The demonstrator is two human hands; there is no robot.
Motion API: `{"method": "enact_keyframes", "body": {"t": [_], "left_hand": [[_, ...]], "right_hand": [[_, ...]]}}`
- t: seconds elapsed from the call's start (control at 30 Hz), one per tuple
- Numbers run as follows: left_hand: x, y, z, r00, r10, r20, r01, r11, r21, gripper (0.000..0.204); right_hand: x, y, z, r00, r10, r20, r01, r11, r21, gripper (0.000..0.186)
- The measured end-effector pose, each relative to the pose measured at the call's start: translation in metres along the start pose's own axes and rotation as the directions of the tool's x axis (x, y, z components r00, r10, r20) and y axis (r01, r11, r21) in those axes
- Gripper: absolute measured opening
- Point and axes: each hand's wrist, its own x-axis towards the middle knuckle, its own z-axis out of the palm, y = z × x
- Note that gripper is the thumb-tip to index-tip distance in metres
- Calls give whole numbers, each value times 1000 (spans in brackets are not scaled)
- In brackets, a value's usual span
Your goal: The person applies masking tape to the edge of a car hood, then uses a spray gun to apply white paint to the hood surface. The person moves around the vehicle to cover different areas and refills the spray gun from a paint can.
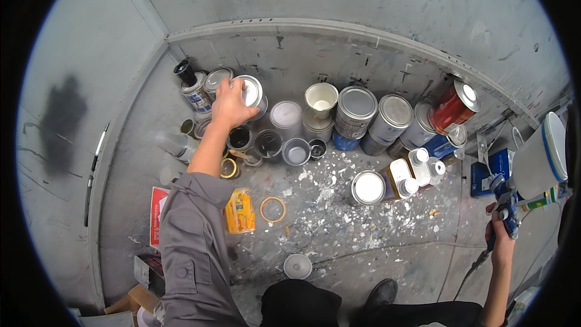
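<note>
At the back left, my left hand (229, 105) reaches over a paint can (252, 90) with a pale lid. Its fingers curl at the can's left side, and the thumb rests along the near side. Behind and left of this hand stand another lidded can (218, 79) and a can with a black cup (185, 71) on top. Far to the right, my right hand (501, 239) is closed around the handle of a blue spray gun (508, 213). A large white paint cup (541, 157) sits tilted on the gun, and a dark hose (474, 269) runs down from it.
Along the back wall stand stacked paint cans (357, 106), with a red can (452, 108) at the right. Open cups (296, 151) crowd below my left arm. Solvent containers (400, 173) stand mid-right beside a white-lidded can (368, 188). A yellow packet (240, 212) lies on the paint-spattered floor.
</note>
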Motion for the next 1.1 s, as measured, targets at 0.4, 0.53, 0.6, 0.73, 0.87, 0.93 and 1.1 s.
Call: {"method": "enact_keyframes", "body": {"t": [0.4, 0.53, 0.6, 0.73, 0.87, 0.93, 1.1], "left_hand": [[18, 21, 47, 978, -172, 118, 169, 985, 33, 73], [20, 9, 64, 985, -156, 80, 157, 988, -11, 74], [20, 1, 66, 985, -155, 76, 156, 988, -16, 75], [11, -8, 69, 981, -154, 119, 158, 987, -25, 75], [-13, -14, 56, 984, -146, 104, 150, 988, -30, 74], [-23, -21, 50, 989, -131, 68, 133, 991, -33, 72], [-40, -31, 29, 990, -136, 40, 138, 989, -51, 71]], "right_hand": [[5, 3, -2, 998, 54, 12, -54, 998, -33, 25], [8, 7, 0, 999, 54, -1, -54, 998, -27, 25], [9, 9, 1, 998, 61, 6, -61, 998, -28, 25], [8, 7, 3, 997, 71, 6, -70, 996, -54, 25], [10, 19, -3, 998, 55, 31, -52, 995, -79, 32], [11, 18, 1, 998, 50, 29, -48, 997, -62, 30], [15, 19, 3, 999, 43, 29, -42, 999, -35, 28]]}}
